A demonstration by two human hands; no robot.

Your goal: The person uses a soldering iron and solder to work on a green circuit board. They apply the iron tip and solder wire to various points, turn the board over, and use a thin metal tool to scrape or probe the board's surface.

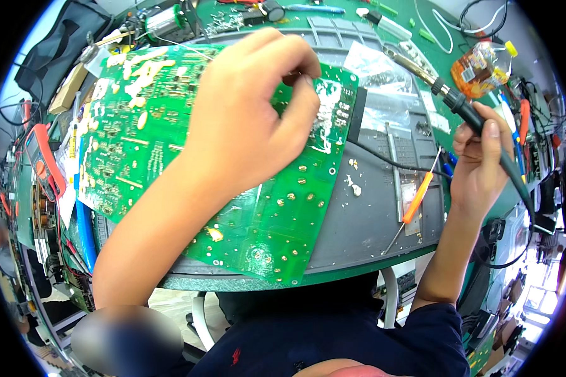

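A large green circuit board [138, 144] lies solder side up on a grey work mat [371, 213], reaching past the mat's near edge. My left hand [251, 113] hovers over the board's middle with thumb and fingers pinched together near white residue at the board's right side; what it pinches is too small to see. My right hand [481, 160] is off the board to the right and grips a soldering iron [446, 94] by its black handle. The metal tip points up and left, away from the board, over a clear plastic bag [377, 69].
Tweezers with orange grips [418, 198] and a thin metal tool [393, 163] lie on the mat at right. A solder spool [163, 22] and a black bag [60, 44] sit at the far left. A clear bottle of orange contents [484, 66] stands at the right. A red multimeter [44, 163] lies at left.
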